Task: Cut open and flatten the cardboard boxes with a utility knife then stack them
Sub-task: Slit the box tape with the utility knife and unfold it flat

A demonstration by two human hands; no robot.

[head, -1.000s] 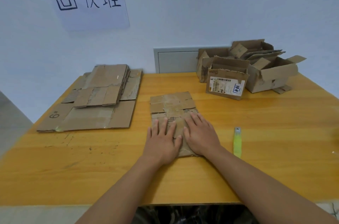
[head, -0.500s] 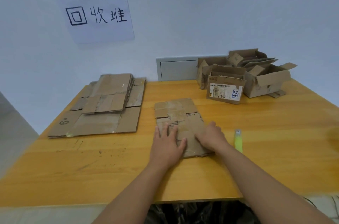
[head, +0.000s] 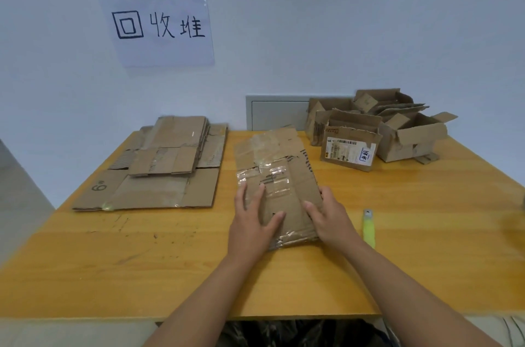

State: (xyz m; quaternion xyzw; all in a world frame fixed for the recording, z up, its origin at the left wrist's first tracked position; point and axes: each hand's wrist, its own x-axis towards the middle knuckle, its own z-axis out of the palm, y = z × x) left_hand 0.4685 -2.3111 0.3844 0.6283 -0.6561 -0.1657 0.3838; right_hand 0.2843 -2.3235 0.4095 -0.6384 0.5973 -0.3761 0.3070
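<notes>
A flattened cardboard box (head: pixel 279 165), taped and creased, lies in the middle of the table with its far end tilted up. My left hand (head: pixel 252 221) lies on its near left part, fingers spread along the left edge. My right hand (head: pixel 329 216) grips its near right edge, thumb on top. A yellow-green utility knife (head: pixel 368 227) lies on the table just right of my right hand. A stack of flattened boxes (head: pixel 167 159) sits at the left. Several uncut boxes (head: pixel 397 131) are piled at the back right.
The wooden table (head: pixel 142 261) has its front edge close to me. A paper sign (head: pixel 159 25) with handwritten characters hangs on the wall above the stack. A grey wall panel (head: pixel 277 114) sits behind the table's back edge.
My right hand has slid from the top of the cardboard to its right edge. The far end of the cardboard has lifted off the table. The camera has tilted down slightly.
</notes>
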